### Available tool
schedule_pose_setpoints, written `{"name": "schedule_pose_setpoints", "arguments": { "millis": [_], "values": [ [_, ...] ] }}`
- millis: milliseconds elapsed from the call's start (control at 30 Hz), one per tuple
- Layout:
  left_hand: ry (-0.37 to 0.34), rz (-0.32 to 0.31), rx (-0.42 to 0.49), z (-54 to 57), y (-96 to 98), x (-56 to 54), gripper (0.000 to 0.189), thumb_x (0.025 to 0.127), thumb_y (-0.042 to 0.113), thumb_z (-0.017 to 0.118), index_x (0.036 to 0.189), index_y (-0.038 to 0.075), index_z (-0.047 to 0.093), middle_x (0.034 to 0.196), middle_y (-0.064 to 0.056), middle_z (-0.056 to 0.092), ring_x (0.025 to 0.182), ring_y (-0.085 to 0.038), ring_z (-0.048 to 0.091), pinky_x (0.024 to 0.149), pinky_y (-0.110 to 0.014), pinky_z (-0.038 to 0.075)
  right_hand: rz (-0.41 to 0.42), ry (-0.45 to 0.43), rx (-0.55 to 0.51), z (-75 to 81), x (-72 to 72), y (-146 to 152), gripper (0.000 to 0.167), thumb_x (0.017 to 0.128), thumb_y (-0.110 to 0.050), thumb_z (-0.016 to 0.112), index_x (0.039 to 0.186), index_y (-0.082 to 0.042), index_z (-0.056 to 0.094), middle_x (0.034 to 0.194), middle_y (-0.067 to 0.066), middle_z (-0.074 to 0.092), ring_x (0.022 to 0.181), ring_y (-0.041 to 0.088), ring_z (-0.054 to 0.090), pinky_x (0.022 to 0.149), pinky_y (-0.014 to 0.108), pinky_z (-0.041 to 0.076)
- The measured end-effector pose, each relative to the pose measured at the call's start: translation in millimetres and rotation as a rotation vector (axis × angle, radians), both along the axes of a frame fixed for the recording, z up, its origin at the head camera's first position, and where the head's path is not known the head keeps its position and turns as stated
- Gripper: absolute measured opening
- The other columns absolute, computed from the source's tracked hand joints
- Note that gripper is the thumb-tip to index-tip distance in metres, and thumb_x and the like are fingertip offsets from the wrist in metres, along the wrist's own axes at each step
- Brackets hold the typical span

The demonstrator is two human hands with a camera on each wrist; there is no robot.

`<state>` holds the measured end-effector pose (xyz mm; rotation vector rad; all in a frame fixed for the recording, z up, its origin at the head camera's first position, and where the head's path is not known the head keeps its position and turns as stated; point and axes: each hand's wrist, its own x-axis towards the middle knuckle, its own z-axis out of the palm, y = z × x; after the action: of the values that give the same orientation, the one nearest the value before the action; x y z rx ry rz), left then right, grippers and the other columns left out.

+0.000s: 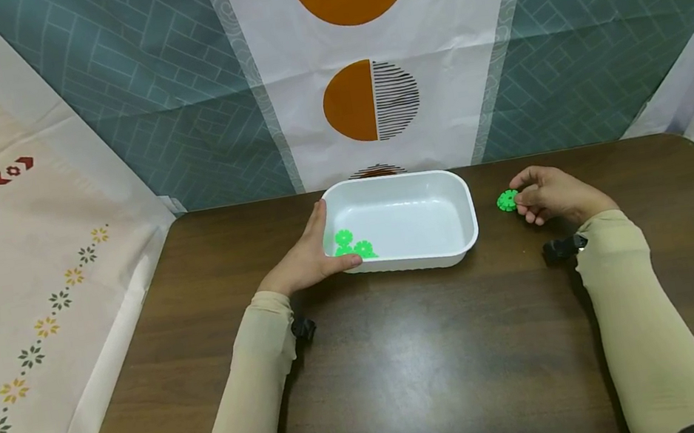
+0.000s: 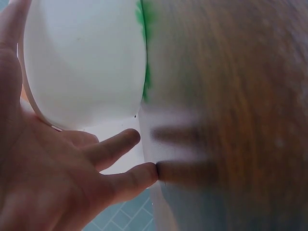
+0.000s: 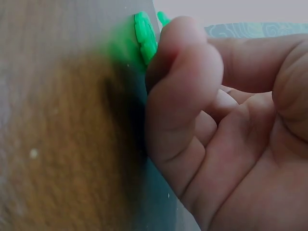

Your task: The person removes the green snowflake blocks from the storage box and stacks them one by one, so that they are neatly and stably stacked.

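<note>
My right hand (image 1: 552, 195) pinches a green notched disc (image 1: 507, 201) between thumb and fingertips, to the right of the tray. In the right wrist view the disc (image 3: 145, 37) appears edge-on close over the table, partly hidden by the fingertips. A second green bit (image 3: 163, 18) shows just behind them. At the left end of the white plastic tray (image 1: 421, 263), my left hand (image 1: 302, 259) rests with straight fingers along the side and the thumb by the near rim. Several green notched discs (image 1: 343, 237) lie in the tray's near left corner.
The tray stands near the back edge of the dark wooden table (image 1: 412, 379). Behind it hangs a patterned cloth (image 1: 456, 43) with orange half circles. An embroidered white cloth (image 1: 9, 297) hangs at the left.
</note>
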<state>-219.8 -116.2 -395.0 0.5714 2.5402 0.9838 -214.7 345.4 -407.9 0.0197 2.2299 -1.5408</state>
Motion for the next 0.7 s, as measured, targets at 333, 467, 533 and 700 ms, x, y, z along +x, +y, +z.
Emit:
{"name": "schedule_pose_setpoints", "arguments": {
  "millis": [333,467,533,700],
  "values": [
    [-0.008,0.004,0.008,-0.7,-0.4,-0.6,0.128,0.082,0.058,0.077,0.161,0.02,-0.015,0.168,-0.001,-0.015,0.152,-0.027,0.009,0.117,-0.048,0.022,-0.004,-0.01,0.016,-1.7,-0.9,-0.1,0.033,0.102,0.002,0.049,0.132,0.008,0.037,0.082,0.01,0.059,0.063,0.017,0.058,0.062,0.033,0.056],
    [-0.005,0.0,0.015,-1.2,-0.4,-0.9,0.128,0.082,0.058,0.078,0.161,0.019,-0.015,0.168,-0.004,-0.014,0.152,-0.026,0.006,0.118,-0.048,0.021,-0.011,-0.016,0.021,-3.9,-2.5,-0.2,0.034,0.102,0.002,0.05,0.133,0.008,0.038,0.083,0.01,0.06,0.064,0.018,0.058,0.063,0.035,0.057],
    [-0.008,0.001,0.015,-1.0,-0.2,-0.7,0.128,0.082,0.058,0.078,0.161,0.02,-0.015,0.168,-0.002,-0.015,0.153,-0.025,0.005,0.118,-0.048,0.02,-0.018,-0.023,0.02,-4.3,-2.9,-0.6,0.034,0.102,0.001,0.05,0.134,0.007,0.039,0.082,0.01,0.06,0.063,0.018,0.058,0.062,0.035,0.057],
    [-0.012,0.005,0.007,-0.4,0.0,-0.2,0.127,0.082,0.059,0.077,0.161,0.021,-0.016,0.168,0.001,-0.016,0.152,-0.025,0.006,0.118,-0.047,0.021,-0.031,-0.029,0.025,-1.8,-2.1,-2.8,0.033,0.104,-0.001,0.048,0.135,0.007,0.04,0.08,0.009,0.061,0.062,0.018,0.059,0.062,0.036,0.057]
  ]
}}
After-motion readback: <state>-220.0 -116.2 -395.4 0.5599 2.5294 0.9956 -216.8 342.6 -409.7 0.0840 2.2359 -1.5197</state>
